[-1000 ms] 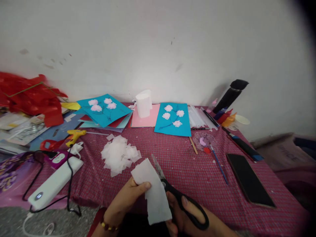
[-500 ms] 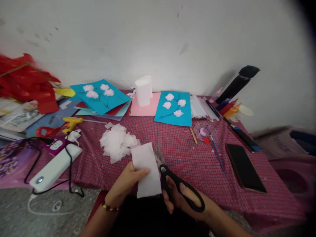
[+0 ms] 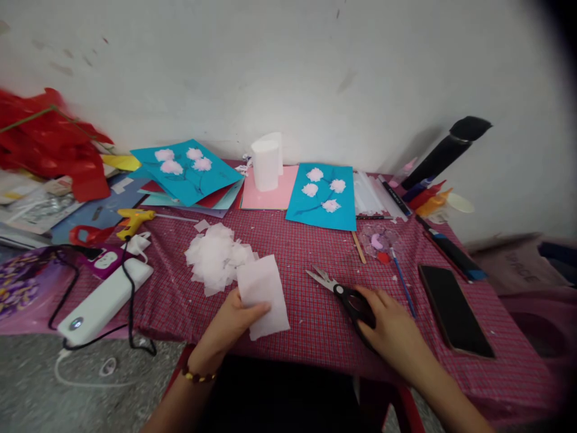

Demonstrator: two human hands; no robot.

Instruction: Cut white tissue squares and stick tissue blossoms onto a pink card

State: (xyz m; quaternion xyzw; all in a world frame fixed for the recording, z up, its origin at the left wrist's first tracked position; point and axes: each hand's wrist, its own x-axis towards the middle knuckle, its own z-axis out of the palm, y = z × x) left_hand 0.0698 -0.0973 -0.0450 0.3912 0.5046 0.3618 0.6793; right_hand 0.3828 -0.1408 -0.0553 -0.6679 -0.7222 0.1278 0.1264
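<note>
Between the thumb and fingers of my left hand (image 3: 238, 319) is a white sheet of tissue paper (image 3: 265, 291), held above the table's front edge. Just beyond it lies a loose pile of small white tissue pieces (image 3: 216, 255). My right hand (image 3: 390, 322) grips the black handles of a pair of scissors (image 3: 345, 294). The scissors are low over the tablecloth or resting on it; their blades are slightly apart and point to the far left. Part of the handles is hidden under my fingers.
Two blue cards with white tissue flowers, a left card (image 3: 189, 174) and a right card (image 3: 311, 222), flank a tissue roll (image 3: 265, 165). A glue gun (image 3: 133, 221) and white power bank (image 3: 103, 304) lie left. Right are a paintbrush (image 3: 403, 285) and phone (image 3: 455, 310).
My right hand has carried the scissors away from the paper, rightward and down to the tabletop. My left hand still holds the sheet, now turned a little.
</note>
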